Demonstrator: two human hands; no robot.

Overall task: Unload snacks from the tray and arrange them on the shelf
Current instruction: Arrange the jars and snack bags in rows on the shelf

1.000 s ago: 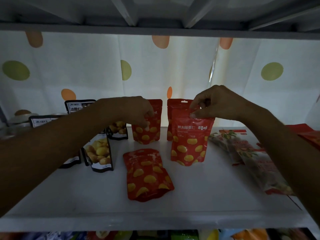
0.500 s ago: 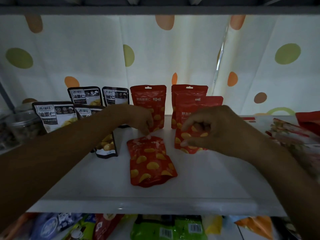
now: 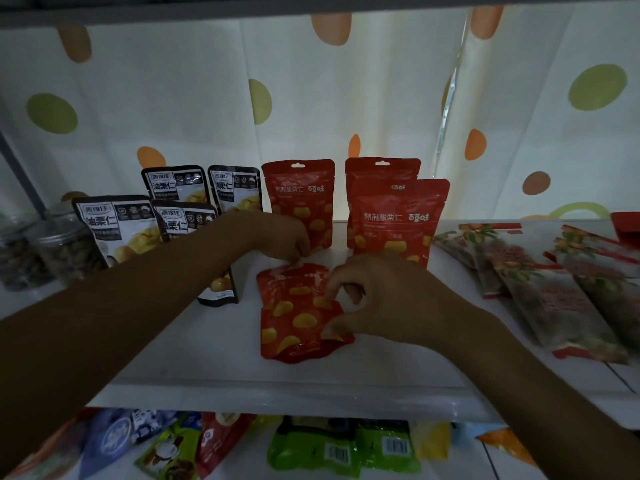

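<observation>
We see the flat red pouch [image 3: 294, 313] lying face up near the middle of the shelf [image 3: 381, 372]. From 4 o'clock, our right hand [image 3: 377, 299] clamps the pouch's right edge between thumb and curled fingers, and the foil crumples there. Our left hand [image 3: 280, 237] sets bent fingertips on the pouch's 12 o'clock edge (whether it pinches or merely touches, we cannot tell). At 12 and 1 o'clock of it red pouches [image 3: 301, 202] stand upright. Black pouches [image 3: 117, 226] stand at 10 o'clock, and long packets [image 3: 554, 296] lie at 3 o'clock.
</observation>
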